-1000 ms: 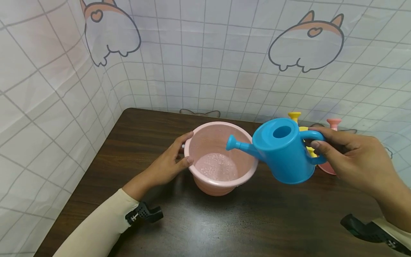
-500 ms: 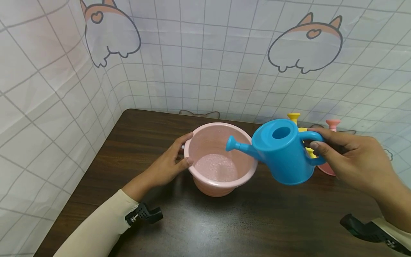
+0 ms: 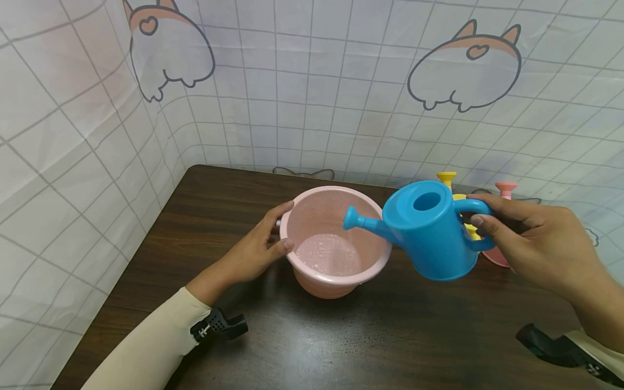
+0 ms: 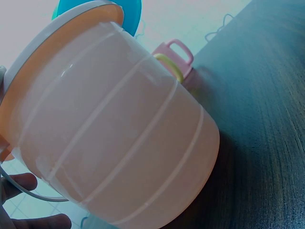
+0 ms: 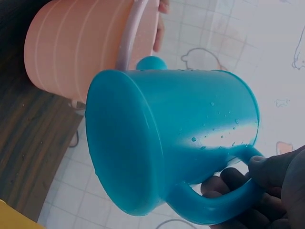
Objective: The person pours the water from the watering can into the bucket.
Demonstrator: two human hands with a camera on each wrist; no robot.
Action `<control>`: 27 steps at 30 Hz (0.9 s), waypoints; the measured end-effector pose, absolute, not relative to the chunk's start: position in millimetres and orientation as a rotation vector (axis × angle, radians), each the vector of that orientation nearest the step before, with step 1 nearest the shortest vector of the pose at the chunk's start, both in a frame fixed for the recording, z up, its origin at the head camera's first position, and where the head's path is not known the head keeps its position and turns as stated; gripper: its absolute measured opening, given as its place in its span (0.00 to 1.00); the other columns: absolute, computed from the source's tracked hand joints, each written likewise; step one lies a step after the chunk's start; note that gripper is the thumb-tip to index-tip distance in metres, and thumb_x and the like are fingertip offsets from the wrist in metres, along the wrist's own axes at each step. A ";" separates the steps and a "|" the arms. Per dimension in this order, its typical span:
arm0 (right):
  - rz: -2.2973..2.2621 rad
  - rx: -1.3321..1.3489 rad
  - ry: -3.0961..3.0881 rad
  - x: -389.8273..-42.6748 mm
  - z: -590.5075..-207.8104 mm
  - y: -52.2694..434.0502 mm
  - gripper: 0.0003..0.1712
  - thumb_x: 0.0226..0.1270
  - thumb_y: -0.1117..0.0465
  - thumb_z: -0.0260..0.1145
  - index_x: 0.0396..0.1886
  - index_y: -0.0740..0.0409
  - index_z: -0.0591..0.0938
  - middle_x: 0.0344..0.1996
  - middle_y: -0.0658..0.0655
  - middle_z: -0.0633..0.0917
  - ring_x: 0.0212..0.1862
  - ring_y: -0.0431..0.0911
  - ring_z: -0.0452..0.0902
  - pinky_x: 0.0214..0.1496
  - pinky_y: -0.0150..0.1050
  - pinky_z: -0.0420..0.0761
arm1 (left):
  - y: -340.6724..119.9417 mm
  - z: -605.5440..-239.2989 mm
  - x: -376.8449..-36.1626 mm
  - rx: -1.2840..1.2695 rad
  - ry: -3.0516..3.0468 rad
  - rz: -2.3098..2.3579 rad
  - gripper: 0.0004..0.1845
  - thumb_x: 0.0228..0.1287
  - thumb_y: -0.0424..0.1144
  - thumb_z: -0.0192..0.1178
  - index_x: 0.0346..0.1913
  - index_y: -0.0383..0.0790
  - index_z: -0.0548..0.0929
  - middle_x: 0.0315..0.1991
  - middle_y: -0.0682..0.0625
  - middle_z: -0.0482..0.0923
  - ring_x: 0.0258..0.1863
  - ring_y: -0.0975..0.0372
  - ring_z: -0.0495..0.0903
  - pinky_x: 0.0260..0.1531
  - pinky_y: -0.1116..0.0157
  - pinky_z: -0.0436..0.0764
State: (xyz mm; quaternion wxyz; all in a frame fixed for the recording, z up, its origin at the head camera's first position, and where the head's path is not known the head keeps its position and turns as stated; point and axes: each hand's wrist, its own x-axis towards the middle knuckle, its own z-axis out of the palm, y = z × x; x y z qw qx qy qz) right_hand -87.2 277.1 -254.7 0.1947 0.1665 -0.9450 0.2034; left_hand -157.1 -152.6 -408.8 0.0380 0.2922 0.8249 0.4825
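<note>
Hardly anything has shifted over the last second: the blue watering can (image 3: 431,230) has stayed tipped with its spout (image 3: 356,219) over the pink bucket (image 3: 336,241), lifting only a touch, and the ripples on the water in the bucket's bottom look calmer. The right hand (image 3: 531,238) grips the can by its handle (image 3: 475,222), fingers curled through the loop and thumb on top, so the body of the can hangs out to the left of the grip, clear of the table (image 3: 390,336). The left hand (image 3: 253,246) steadies the bucket, thumb and fingers curled against its near-left rim and wall. The bucket stands on the table roughly midway between the two hands. As a judgement, the main risk is spilling: the spout sits just inside the rim on the right, so a small drift of the wrist could send water onto the table, and the can's belly hangs close to the rim, where a bump could jolt the bucket. A yellow can (image 3: 450,187) and a pink can (image 3: 504,216) stand behind the right hand, close enough to be knocked.
</note>
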 end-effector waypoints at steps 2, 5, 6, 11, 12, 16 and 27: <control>0.571 0.471 -2.646 -87.3 -254.8 277.1 0.21 0.70 0.67 0.70 0.61 0.65 0.84 0.39 0.69 0.89 0.17 0.38 0.62 0.17 0.34 0.57 | -152.5 -408.7 -157.0 0.895 2.533 1.480 0.47 0.67 0.76 0.47 0.82 0.59 0.49 0.70 0.40 0.64 0.63 0.51 0.75 0.53 0.52 0.80; 0.573 0.477 -2.642 -87.5 -254.7 276.8 0.20 0.70 0.67 0.71 0.60 0.66 0.84 0.39 0.69 0.89 0.17 0.39 0.60 0.17 0.34 0.57 | -152.5 -408.5 -156.6 0.893 2.536 1.478 0.47 0.67 0.76 0.47 0.82 0.59 0.49 0.69 0.40 0.64 0.63 0.51 0.75 0.53 0.52 0.80; 0.574 0.477 -2.642 -87.5 -254.6 276.7 0.21 0.70 0.67 0.71 0.60 0.66 0.84 0.39 0.69 0.88 0.17 0.39 0.61 0.17 0.34 0.57 | -152.6 -408.5 -156.5 0.894 2.537 1.477 0.47 0.68 0.76 0.47 0.82 0.59 0.49 0.69 0.40 0.64 0.63 0.51 0.75 0.53 0.52 0.80; 0.570 0.468 -2.650 -87.1 -254.1 276.2 0.21 0.69 0.68 0.71 0.60 0.67 0.83 0.39 0.69 0.88 0.18 0.38 0.64 0.17 0.34 0.57 | -152.9 -408.5 -156.3 0.891 2.532 1.477 0.46 0.68 0.76 0.47 0.82 0.60 0.49 0.69 0.41 0.64 0.63 0.52 0.75 0.52 0.52 0.80; 0.571 0.473 -2.647 -87.2 -254.1 276.1 0.21 0.69 0.68 0.71 0.60 0.67 0.83 0.39 0.69 0.89 0.19 0.37 0.65 0.17 0.34 0.58 | -153.0 -408.5 -156.3 0.889 2.532 1.475 0.46 0.68 0.76 0.47 0.82 0.61 0.49 0.69 0.41 0.65 0.63 0.52 0.75 0.52 0.52 0.81; 0.582 0.505 -2.626 -87.4 -254.6 275.6 0.20 0.68 0.70 0.71 0.59 0.66 0.84 0.40 0.68 0.89 0.22 0.33 0.69 0.18 0.32 0.59 | -152.8 -408.6 -156.0 0.882 2.533 1.473 0.46 0.68 0.76 0.47 0.82 0.61 0.49 0.69 0.41 0.65 0.63 0.51 0.76 0.51 0.52 0.81; 0.537 0.445 -2.668 -86.2 -251.8 275.8 0.21 0.70 0.67 0.71 0.62 0.65 0.83 0.38 0.69 0.88 0.18 0.39 0.63 0.16 0.36 0.58 | -152.3 -409.6 -157.0 0.885 2.526 1.486 0.47 0.68 0.76 0.47 0.82 0.60 0.49 0.69 0.40 0.64 0.62 0.50 0.76 0.51 0.50 0.81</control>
